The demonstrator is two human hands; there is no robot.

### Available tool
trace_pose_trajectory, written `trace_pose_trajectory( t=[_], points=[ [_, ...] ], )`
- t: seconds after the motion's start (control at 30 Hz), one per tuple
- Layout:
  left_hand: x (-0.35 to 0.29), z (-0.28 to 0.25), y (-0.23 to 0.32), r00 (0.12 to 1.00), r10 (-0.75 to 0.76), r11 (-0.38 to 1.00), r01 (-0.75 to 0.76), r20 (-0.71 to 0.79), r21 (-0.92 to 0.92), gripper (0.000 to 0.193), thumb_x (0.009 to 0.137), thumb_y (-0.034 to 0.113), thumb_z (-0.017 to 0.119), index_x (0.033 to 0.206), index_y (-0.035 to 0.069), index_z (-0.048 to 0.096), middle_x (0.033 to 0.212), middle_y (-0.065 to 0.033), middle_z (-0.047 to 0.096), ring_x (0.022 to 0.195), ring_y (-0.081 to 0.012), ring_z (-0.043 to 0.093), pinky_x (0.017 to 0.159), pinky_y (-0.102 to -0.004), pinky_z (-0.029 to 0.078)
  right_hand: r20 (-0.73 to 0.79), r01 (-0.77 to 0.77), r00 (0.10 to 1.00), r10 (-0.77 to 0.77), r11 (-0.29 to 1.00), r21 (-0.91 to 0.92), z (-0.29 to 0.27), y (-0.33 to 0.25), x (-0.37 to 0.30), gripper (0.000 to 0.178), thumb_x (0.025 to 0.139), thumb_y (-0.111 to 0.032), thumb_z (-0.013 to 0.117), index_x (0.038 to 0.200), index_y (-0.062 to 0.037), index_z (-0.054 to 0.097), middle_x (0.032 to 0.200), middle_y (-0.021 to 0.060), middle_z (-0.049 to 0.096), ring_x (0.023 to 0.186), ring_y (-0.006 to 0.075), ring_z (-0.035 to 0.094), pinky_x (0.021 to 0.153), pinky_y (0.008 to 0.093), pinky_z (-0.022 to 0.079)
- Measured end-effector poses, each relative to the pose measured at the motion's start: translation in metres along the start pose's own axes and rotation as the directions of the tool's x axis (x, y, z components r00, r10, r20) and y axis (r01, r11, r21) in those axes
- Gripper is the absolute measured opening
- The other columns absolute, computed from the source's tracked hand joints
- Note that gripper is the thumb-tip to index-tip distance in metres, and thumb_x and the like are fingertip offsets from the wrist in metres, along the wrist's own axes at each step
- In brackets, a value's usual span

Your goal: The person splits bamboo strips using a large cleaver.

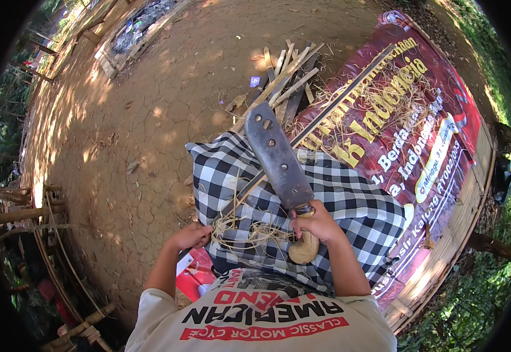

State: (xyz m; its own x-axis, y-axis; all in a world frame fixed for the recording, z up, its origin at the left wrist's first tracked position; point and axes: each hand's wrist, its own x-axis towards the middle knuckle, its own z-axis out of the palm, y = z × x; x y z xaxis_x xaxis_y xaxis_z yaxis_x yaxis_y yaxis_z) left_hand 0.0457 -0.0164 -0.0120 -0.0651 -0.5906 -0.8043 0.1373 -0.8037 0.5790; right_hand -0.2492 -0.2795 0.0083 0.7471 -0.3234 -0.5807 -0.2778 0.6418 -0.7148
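Note:
My right hand [316,223] is closed around the wooden handle of a broad machete [282,167]. Its dark blade, pierced with several holes, points up and away, and the rounded butt of the handle shows below my hand. My left hand [192,236] is closed on the near end of a long bamboo strip [340,101]. That strip runs diagonally across my lap to the far right, passing beneath the blade. Thin curled shavings [255,232] lie between my hands on the black-and-white checked cloth [349,205] over my lap.
Cut bamboo pieces [290,76] lie in a heap ahead of me. To the right, a dark red printed banner [443,117] is spread out, strewn with shavings, with bamboo slats [455,258] along its edge. Cracked bare earth [109,176] stretches left, toward a bamboo frame [56,234].

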Motion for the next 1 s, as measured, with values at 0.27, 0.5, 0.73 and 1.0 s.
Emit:
trace_pose_trajectory(
  t=[0.27,0.5,0.73,1.0],
  points=[
    [-0.035,0.052,0.031,0.828,0.377,0.849,-0.13,-0.415,0.512,0.041,0.098,0.029,0.05,0.074,-0.003,0.055,0.057,-0.0111,0.046,0.055,-0.0206,0.044,0.055,-0.0373,0.04,-0.261,0.201,0.952,-0.162,0.971,0.131,-0.02,-0.013,-0.024,0.017,0.072,0.009,0.065,0.083,0.0006,0.054,0.063,0.0077,0.057,0.051,0.017,0.058,0.049,0.0313,0.049],
    [-0.022,0.058,0.053,0.725,0.532,0.679,-0.057,-0.437,0.732,0.031,0.092,0.025,0.056,0.076,0.0,0.061,0.065,-0.022,0.057,0.061,-0.0414,0.057,0.056,-0.0449,0.043,-0.324,0.267,0.911,-0.255,0.964,-0.008,-0.048,-0.036,-0.026,0.017,0.072,0.008,0.063,0.084,0.0009,0.052,0.063,0.0084,0.056,0.05,0.0176,0.058,0.048,0.0319,0.049],
    [-0.011,0.05,0.043,0.685,0.578,0.647,-0.054,-0.443,0.76,0.031,0.09,0.026,0.061,0.072,0.0,0.06,0.062,-0.0224,0.056,0.059,-0.0419,0.057,0.052,-0.0452,0.043,-0.343,0.216,0.914,-0.218,0.975,-0.045,-0.058,-0.046,-0.008,0.016,0.073,0.006,0.063,0.084,0.0006,0.054,0.064,0.0076,0.056,0.05,0.0169,0.057,0.048,0.0316,0.049],
    [-0.009,0.04,0.031,0.692,0.569,0.661,-0.062,-0.445,0.748,0.03,0.089,0.025,0.062,0.072,0.0,0.06,0.063,-0.0225,0.057,0.058,-0.0412,0.057,0.051,-0.0439,0.043,-0.339,0.093,0.937,-0.081,0.995,0.019,-0.054,-0.033,0.001,0.016,0.074,0.007,0.064,0.084,-0.0004,0.054,0.064,0.0074,0.056,0.051,0.0171,0.057,0.048,0.0319,0.049]
  ],
)
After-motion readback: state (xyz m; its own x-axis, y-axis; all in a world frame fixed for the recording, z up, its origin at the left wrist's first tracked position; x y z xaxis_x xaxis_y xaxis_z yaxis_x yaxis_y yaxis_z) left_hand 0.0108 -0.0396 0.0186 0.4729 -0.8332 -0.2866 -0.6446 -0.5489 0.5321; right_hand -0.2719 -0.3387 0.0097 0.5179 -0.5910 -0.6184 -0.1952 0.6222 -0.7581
